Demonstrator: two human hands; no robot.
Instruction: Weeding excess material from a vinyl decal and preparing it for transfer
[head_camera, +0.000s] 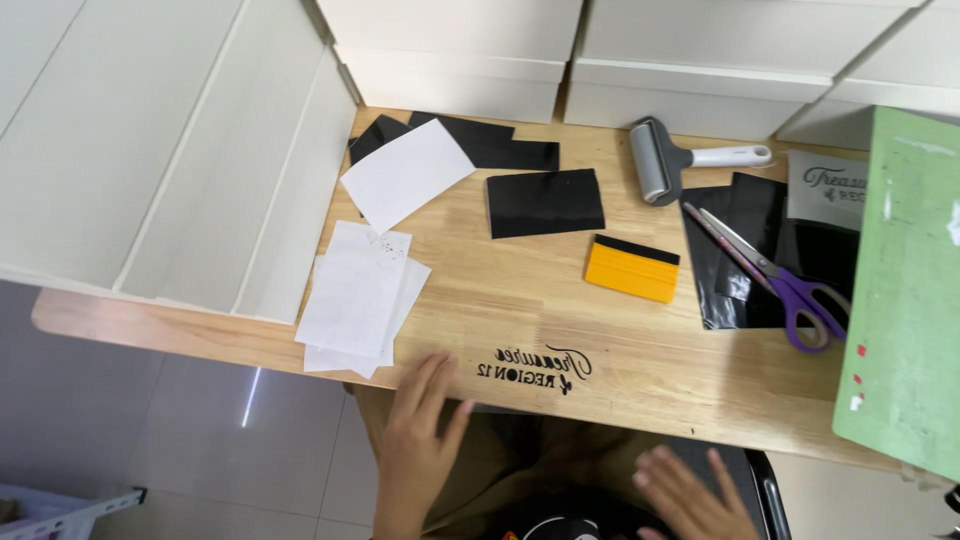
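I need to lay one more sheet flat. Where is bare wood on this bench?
Bare wood lies between the yellow squeegee and the black lettering, and rightward along the front edge below the scissors. The back edge is crowded with black sheets and a roller.

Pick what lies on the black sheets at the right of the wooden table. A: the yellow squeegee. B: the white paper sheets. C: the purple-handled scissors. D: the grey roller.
C: the purple-handled scissors lie across the black sheets at the right, while the yellow squeegee sits on bare wood.
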